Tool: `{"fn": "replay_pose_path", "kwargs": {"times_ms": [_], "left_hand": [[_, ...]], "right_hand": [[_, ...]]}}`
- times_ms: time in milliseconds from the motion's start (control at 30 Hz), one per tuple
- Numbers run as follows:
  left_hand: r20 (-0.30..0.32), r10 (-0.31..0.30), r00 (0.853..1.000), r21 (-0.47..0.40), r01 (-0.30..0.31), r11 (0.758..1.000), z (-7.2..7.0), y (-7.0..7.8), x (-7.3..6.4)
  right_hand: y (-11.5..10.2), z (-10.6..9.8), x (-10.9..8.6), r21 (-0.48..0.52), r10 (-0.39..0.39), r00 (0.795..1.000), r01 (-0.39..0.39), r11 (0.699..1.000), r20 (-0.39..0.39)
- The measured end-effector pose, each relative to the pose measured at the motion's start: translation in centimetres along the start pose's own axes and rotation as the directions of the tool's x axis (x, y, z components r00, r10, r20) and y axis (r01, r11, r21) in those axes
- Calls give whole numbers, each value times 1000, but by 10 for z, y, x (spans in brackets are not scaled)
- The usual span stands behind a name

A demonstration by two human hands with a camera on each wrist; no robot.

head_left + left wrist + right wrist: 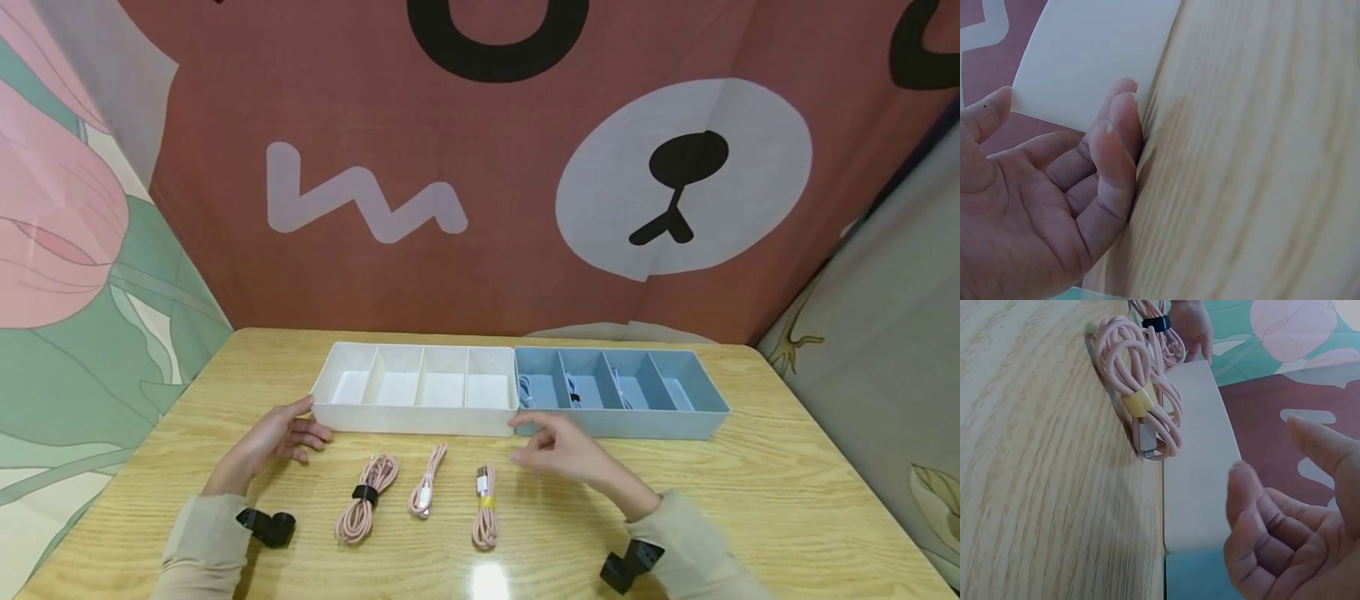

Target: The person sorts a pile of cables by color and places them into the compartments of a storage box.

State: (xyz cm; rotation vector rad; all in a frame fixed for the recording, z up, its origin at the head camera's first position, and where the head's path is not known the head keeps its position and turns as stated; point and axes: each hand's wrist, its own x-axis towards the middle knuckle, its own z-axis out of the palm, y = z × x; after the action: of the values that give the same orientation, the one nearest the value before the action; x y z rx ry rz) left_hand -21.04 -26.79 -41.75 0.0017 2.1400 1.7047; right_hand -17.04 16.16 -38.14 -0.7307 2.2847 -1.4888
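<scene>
A white divided box [416, 421] stands end to end with a blue divided box [637, 423]. At the white box's left front corner is my left hand [273, 437], its fingertips at the end wall and its other fingers loosely bent. My right hand [562, 450] hovers in front of where the boxes meet, fingers loosely bent, holding nothing. Three bundled pink cables lie before the white box: one with a black strap [352, 527], a smaller one [432, 468] in the middle, and one with a yellow band [486, 529] nearest the right hand.
Light blue cables [526, 392] sit in the three left compartments of the blue box; one bundle has a black band. Both boxes stand toward the back of the wooden table [787, 500]. Behind it hangs a printed cloth [510, 275].
</scene>
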Motion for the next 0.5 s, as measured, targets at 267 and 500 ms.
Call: {"fn": "replay_pose_path", "kwargs": {"times_ms": [267,500], "left_hand": [[6,2,1000,-2,-2,1000,1,0,-1],[-8,1,1000,7,-1,1000,1,1,-1]], "right_hand": [[2,9,2,-59,76,997,-75,995,17],[5,18,6,-88,124,992,-122,989,23]]}}
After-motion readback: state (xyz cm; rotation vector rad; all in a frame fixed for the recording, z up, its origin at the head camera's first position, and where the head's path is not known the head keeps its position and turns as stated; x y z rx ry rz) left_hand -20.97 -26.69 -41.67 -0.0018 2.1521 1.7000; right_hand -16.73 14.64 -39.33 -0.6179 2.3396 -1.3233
